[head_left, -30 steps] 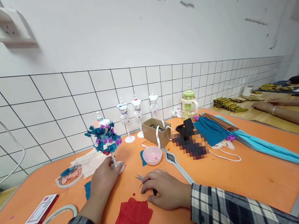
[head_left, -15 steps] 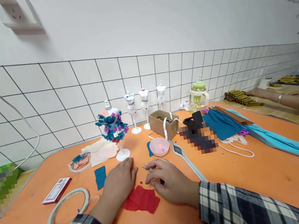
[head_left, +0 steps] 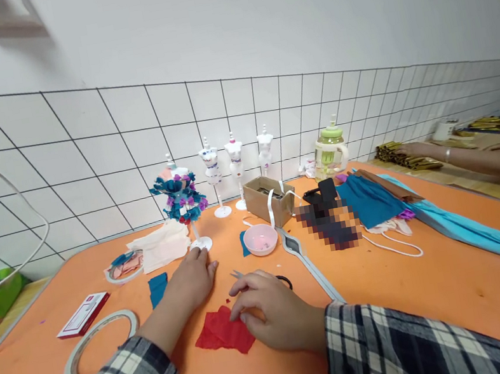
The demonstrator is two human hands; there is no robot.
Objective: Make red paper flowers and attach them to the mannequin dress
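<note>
A small dress-form stand [head_left: 201,244], its torso covered in teal and purple fabric petals, stands upright at the centre left. My left hand [head_left: 192,281] lies flat, fingers stretched out and fingertips at the stand's white base. Pieces of red cloth [head_left: 220,333] lie on the orange table between my hands. My right hand [head_left: 275,315] is open above their right edge, fingers bent and apart, fingertips close to or touching the cloth. Behind that hand rests a pair of scissors [head_left: 285,281]; one black handle loop and the blade tip show, and my hand hides the middle.
A pink bowl [head_left: 261,240] and a cardboard box [head_left: 268,203] stand ahead. Three white dress forms [head_left: 236,167] line the wall. A tape roll [head_left: 72,373], a red-and-white box [head_left: 82,316] and teal cloth [head_left: 159,288] lie left. Another person's arm [head_left: 477,156] reaches in at far right.
My right hand has come off the scissors and moved left and down toward the red cloth. My left hand stays by the stand's base. The whole view has shifted slightly.
</note>
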